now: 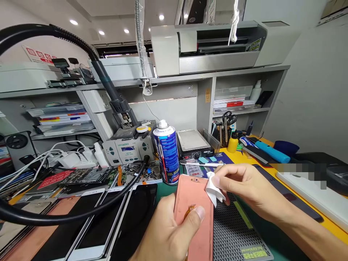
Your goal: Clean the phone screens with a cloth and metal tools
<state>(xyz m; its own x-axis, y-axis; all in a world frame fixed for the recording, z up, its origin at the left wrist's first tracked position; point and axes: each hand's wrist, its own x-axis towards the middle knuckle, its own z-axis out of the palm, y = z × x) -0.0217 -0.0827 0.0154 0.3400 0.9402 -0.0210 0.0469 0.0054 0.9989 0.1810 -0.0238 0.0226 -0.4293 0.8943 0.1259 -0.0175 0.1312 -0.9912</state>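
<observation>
My left hand grips a flat salmon-pink phone screen panel, its thumb lying across the face beside a short orange flex cable. A small camera hole shows near the panel's top edge. Pinched between the fingers of my right hand is a folded white wipe, which touches the panel's upper right corner. Beneath the panel lies a grey textured pad on a green mat. The panel's lower end runs out of view.
A blue spray can stands just behind the panel. Several phone screens lie at left under a black hose. A hot plate and a soldering station stand at the back. A white phone-like slab lies at right.
</observation>
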